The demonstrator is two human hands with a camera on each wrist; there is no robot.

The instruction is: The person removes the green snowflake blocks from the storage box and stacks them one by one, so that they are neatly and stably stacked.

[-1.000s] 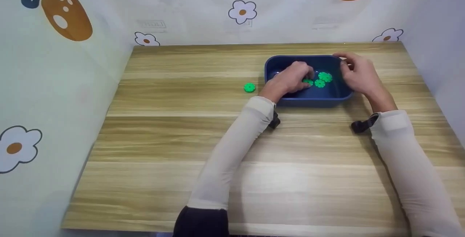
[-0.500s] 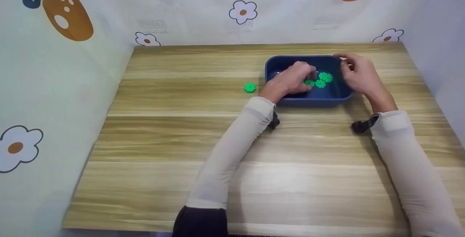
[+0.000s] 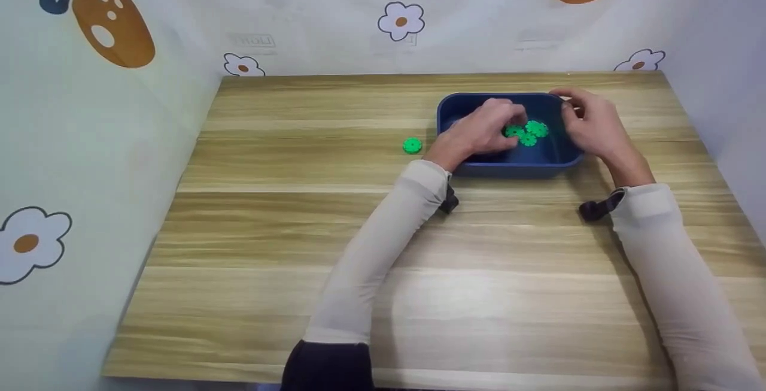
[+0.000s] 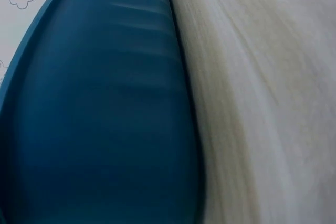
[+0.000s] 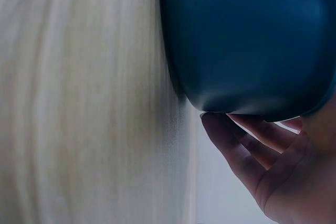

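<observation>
A blue bin (image 3: 508, 169) stands on the wooden table, with several green notched discs (image 3: 537, 129) on its floor. The left hand (image 3: 479, 130) reaches over the bin's front left rim; its thumb and bent forefinger stand apart beside the leftmost discs, and its other fingertips are hidden. At the bin's right end the right hand (image 3: 598, 127) grips the rim, thumb on the inner side. In the right wrist view, fingers of the right hand (image 5: 262, 166) lie against the outside of the bin (image 5: 247, 40). The left wrist view shows only the bin's wall (image 4: 115, 103), no fingers.
Another green disc (image 3: 412, 145) lies on the table (image 3: 287, 229) just left of the bin. Behind the table's far edge rises a wall covering (image 3: 323, 20) with printed flowers, and more wall stands at both sides.
The left hand's fingertips have shifted slightly right and up inside the bin. The leftmost green disc has slid a little toward the others. The right hand has stayed at the rim.
</observation>
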